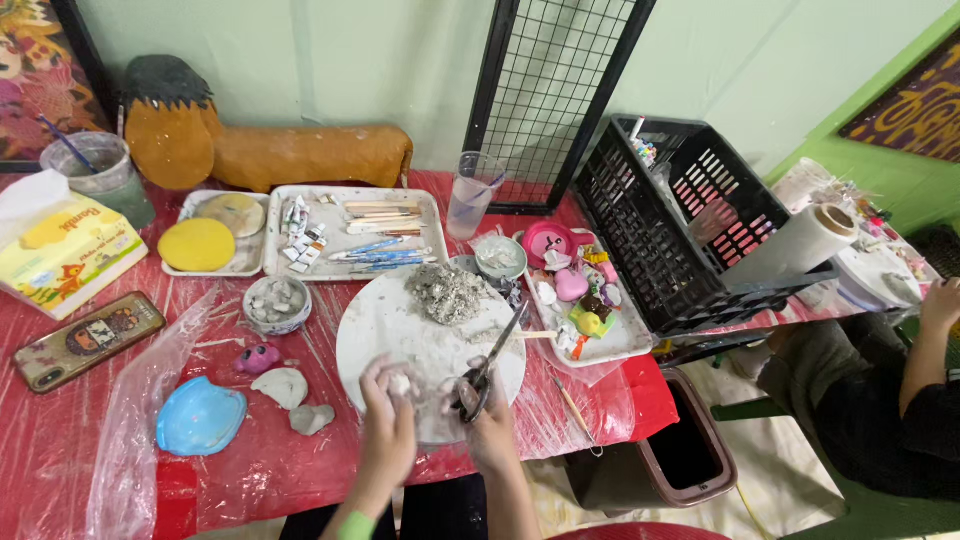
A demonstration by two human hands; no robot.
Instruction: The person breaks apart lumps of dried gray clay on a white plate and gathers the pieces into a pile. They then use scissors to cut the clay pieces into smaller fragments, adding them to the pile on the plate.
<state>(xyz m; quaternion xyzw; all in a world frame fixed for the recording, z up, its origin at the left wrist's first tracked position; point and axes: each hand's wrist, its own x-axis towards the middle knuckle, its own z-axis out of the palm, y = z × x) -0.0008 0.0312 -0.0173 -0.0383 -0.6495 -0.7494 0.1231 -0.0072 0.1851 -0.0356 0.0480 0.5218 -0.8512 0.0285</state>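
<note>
Head view. My left hand (390, 400) is curled closed round a small pale clay lump (399, 382), pinched between fingertips at the near edge of the round white board (400, 320). My right hand (490, 415) is closed through the loops of the scissors (490, 365); the blades point away from me, toward the far right, and lie over the board.

Clay lump: looks soft and damp, light, easily dented. I judge it wants a loose pinch from the sides, not a squeeze, or finger marks will stay. Probably a bit tacky rather than slippery.

Scissors: stiff metal, dark handles. Hold is at the loops, blades kept clear of the left fingers, which sit just beside them.

On the board's far side, a grey crumbly clay heap (445, 292). Left of the board, a small bowl (275, 305) of grey pieces; nearer me, two flat grey clay shapes (295, 400), a pink figure (258, 358) and a blue shell dish (200, 415) near the table's front edge. A phone (88, 338) and tissue box (65, 250) sit toward the left edge. A tool tray (350, 232) lies at the back, a black crate (690, 220) toward the right edge.

Table (80, 440) is covered in red plastic, wrinkled, likely slick.

Another person's arm (925, 350) shows at far right, well apart.
</note>
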